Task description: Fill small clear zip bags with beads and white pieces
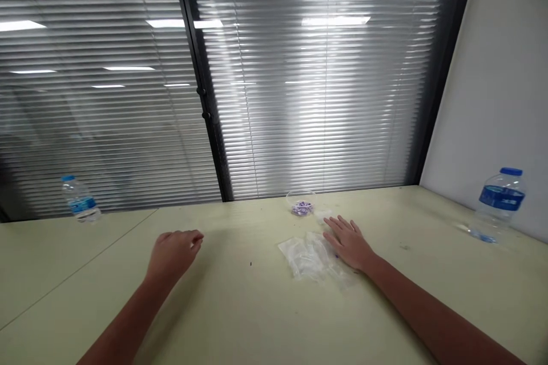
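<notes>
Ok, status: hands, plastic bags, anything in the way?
Left hand curled, nothing visible in it. Right hand open, fingers spread, at right edge of plastic bags. Bags lying on table; purple pieces beyond, not blocking them.

I watch through one head-worn view, looking forward and down across the table (240, 319), near enough that the left forearm (128, 311) and right forearm (422, 302) enter along the bottom edge; window blinds (291, 102) fill most of the upper half.

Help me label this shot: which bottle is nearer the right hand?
The rightmost bottle, by the white wall; the other bottle stands beyond the left hand, near the blinds.
</notes>
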